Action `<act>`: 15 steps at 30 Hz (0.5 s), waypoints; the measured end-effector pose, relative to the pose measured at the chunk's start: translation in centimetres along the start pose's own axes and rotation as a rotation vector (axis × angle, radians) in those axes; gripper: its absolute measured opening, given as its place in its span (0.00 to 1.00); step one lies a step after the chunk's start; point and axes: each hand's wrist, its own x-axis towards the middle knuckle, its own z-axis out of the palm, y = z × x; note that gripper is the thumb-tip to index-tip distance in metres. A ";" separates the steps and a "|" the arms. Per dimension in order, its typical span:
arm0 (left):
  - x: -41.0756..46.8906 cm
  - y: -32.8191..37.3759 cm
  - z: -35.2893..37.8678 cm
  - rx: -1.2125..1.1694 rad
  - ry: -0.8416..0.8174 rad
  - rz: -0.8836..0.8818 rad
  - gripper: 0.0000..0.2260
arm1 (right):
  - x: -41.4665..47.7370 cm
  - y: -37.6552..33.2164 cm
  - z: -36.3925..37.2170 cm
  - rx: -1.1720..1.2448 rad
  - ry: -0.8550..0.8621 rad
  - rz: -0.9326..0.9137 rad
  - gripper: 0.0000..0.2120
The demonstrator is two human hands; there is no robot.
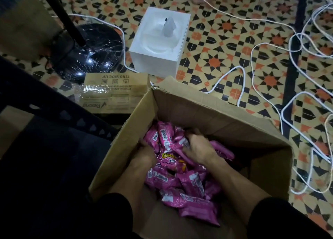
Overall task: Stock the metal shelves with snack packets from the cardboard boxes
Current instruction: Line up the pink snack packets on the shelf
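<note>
Two black sleeves (115, 213) are framing the bottom of the view, with bare forearms reaching down into the open cardboard box (207, 116). Both hands are working inside it. The right hand (196, 148) is curling its fingers over the top of a clump of pink snack packets (169, 159). The left hand (146, 154) is pressing in from the opposite side, its fingertips going out of sight under the clump, apparently wrapping it.

The step looks like gathering a handful to carry to the shelves. The glossy film is probably slippery, so it would help to squeeze the clump evenly from both sides and lift it straight up past the box walls. Taking fewer packets would be better than spilling some.

The cardboard box is holding a loose heap of the same packets, below and to the right of the grip, with bare cardboard showing nearest the body. Beyond the grip and to its left, a flat printed carton (115, 92) is lying closed, its contents unseen. Farther beyond, a white tissue box (160, 42) is showing one tissue poking from its top.
</note>
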 end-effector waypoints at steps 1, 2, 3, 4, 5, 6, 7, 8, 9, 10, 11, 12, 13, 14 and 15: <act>0.0 0.0 0.2 -0.002 0.055 0.004 0.39 | -0.3 -0.1 -0.3 0.040 0.022 -0.008 0.17; -0.2 0.1 0.2 0.002 0.100 0.008 0.37 | -0.5 -0.1 -0.6 0.075 0.057 -0.011 0.16; -0.4 0.1 0.1 0.005 0.136 0.011 0.35 | -0.7 -0.1 -0.9 0.103 0.095 -0.012 0.16; -0.5 0.2 0.0 0.008 0.158 0.022 0.34 | -0.7 -0.1 -1.2 0.126 0.124 -0.010 0.16; -0.6 0.4 -0.2 0.024 0.162 0.031 0.32 | -0.7 0.1 -1.3 0.146 0.134 0.000 0.16; -0.7 0.6 -0.5 0.036 0.146 0.026 0.32 | -0.6 0.3 -1.3 0.160 0.124 0.016 0.16; -0.7 0.8 -0.8 0.040 0.124 0.027 0.31 | -0.5 0.6 -1.2 0.163 0.101 0.043 0.17; -0.8 0.9 -1.1 0.042 0.096 0.032 0.28 | -0.3 0.7 -0.9 0.161 0.077 0.071 0.17; -1.0 1.1 -1.5 0.043 0.064 0.043 0.25 | -0.1 1.0 -0.5 0.166 0.056 0.102 0.18; -1.2 1.2 -1.7 0.030 0.046 0.050 0.23 | -0.1 1.2 -0.2 0.180 0.041 0.124 0.19; -1.3 1.2 -2.0 -0.011 0.055 0.057 0.21 | 0.1 1.4 0.1 0.200 0.033 0.135 0.20; -1.2 1.1 -2.1 -0.069 0.068 0.064 0.20 | 0.1 1.6 0.3 0.218 0.027 0.141 0.21; -1.0 0.9 -2.1 -0.128 0.098 0.085 0.18 | 0.3 1.8 0.5 0.231 0.024 0.146 0.22; -0.8 0.6 -2.0 -0.171 0.117 0.103 0.15 | 0.4 1.9 0.7 0.237 0.027 0.151 0.23; -0.5 0.4 -1.9 -0.196 0.136 0.126 0.13 | 0.6 2.2 0.8 0.237 0.033 0.157 0.24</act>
